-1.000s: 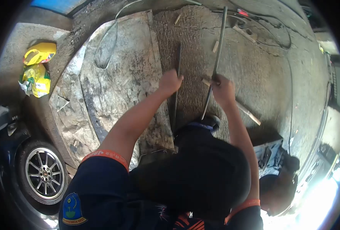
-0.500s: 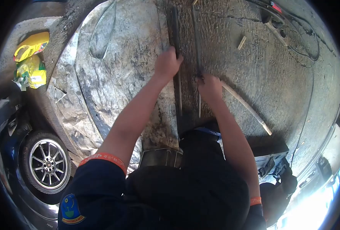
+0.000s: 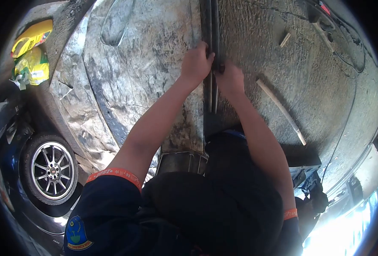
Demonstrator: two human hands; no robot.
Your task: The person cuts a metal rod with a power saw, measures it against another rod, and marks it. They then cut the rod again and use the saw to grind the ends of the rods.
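Two long, narrow metal bars (image 3: 215,25) run side by side away from me over the floor, their near ends showing below my hands. My left hand (image 3: 197,65) is closed around the left bar, its thumb toward the other one. On the right bar, my right hand (image 3: 230,80) is closed, fingers curled; a small dark shape shows at its fingertips, too shadowed to name. Both hands are close together, nearly touching. Beneath the left forearm lies a stained, silvery sheet (image 3: 154,51), whose straight edge runs along the bars.
A wooden stick (image 3: 281,112) lies right of my right hand, with a short wood piece (image 3: 285,39) farther off. A cable (image 3: 346,100) crosses the floor at right. Yellow packages (image 3: 32,51) and a car wheel (image 3: 53,170) are at left. A dark box (image 3: 302,160) stands near my right arm.
The two bars have come together from being a little apart. My right hand has moved forward and left toward my left hand, which has shifted slightly forward. The camera view has shifted a little.
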